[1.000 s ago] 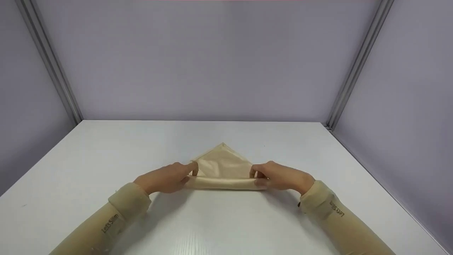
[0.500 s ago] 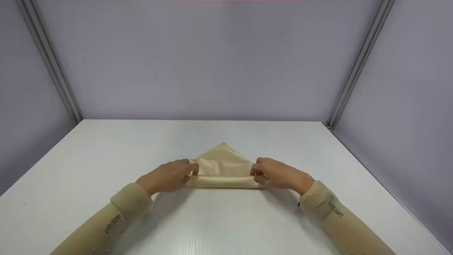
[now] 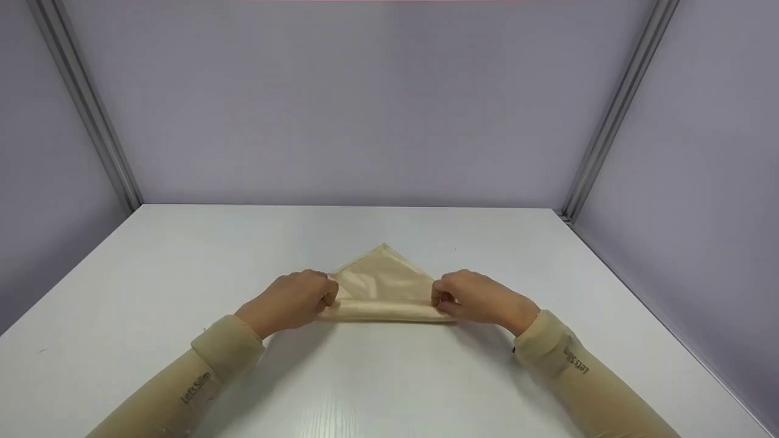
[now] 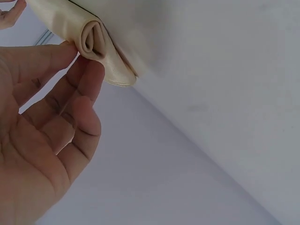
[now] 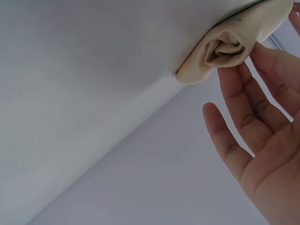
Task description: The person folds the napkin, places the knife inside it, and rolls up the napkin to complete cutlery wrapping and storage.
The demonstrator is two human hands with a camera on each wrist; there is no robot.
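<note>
Lilac booth walls, white table. Mid-table: our beige satin cloth triangle, near edge rolled up. Left hand and right hand pinch the roll's ends. Mid-roll, we judge; next, even turns toward the far tip.

Head view looks forward and down from above the white table, mid distance, back wall filling the upper half, both sleeves entering from the lower corners. Left wrist view sits very close, palm side of the left hand at lower left, table tilted across upper right. Right wrist view mirrors it, right hand at right edge. All three share the rolled cloth: its left end, its right end.
</note>
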